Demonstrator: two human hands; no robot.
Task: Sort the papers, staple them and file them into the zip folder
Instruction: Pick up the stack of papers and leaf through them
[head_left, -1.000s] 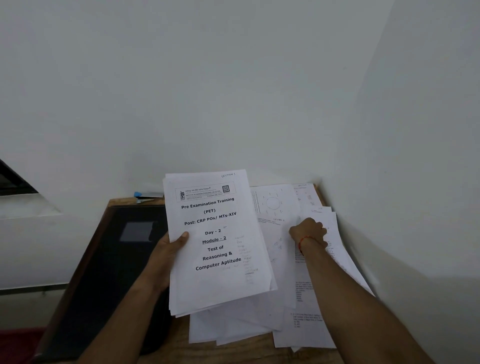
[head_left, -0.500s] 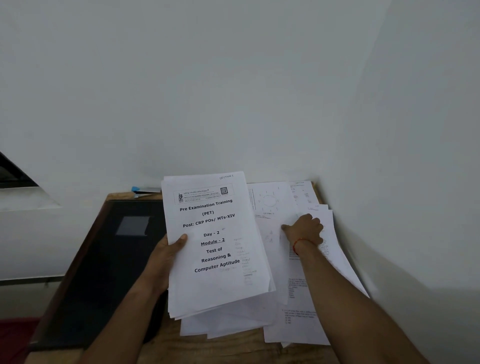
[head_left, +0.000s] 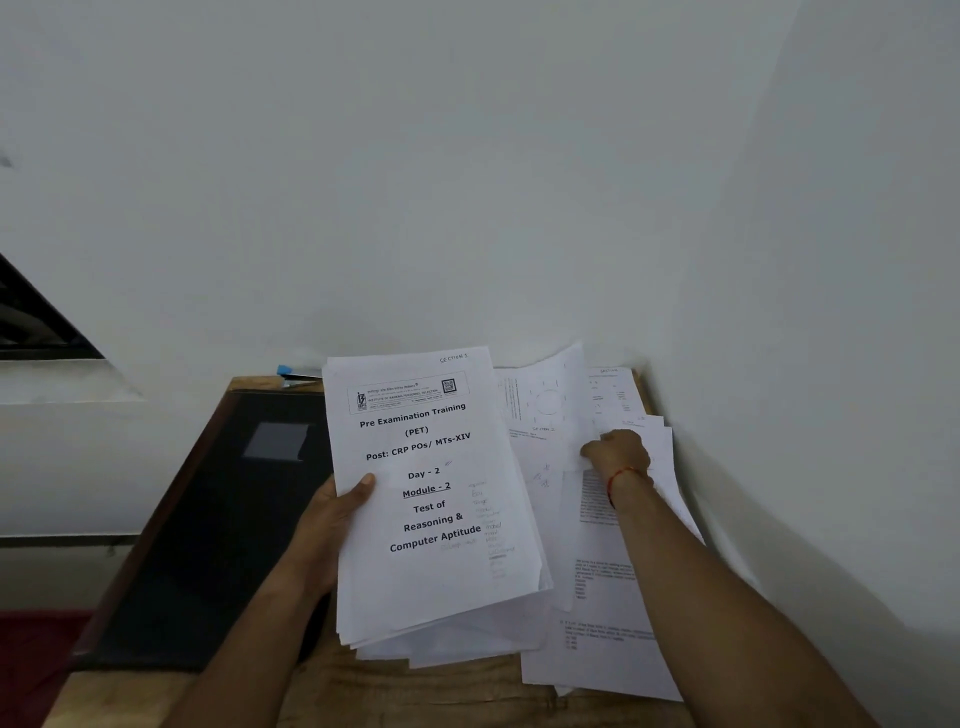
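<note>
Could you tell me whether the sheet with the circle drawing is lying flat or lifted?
Lifted: the right hand pinches the sheet, and its far corner curls up against the wall.

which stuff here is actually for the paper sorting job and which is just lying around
Job:
stack held in left hand
circle sheet pinched by right hand
loose papers
black folder

Lying about:
blue object behind the folder, too small to identify
table

Left grip (head_left: 332, 525) clasping, thumb forward; right grip (head_left: 618, 449) pinching.
</note>
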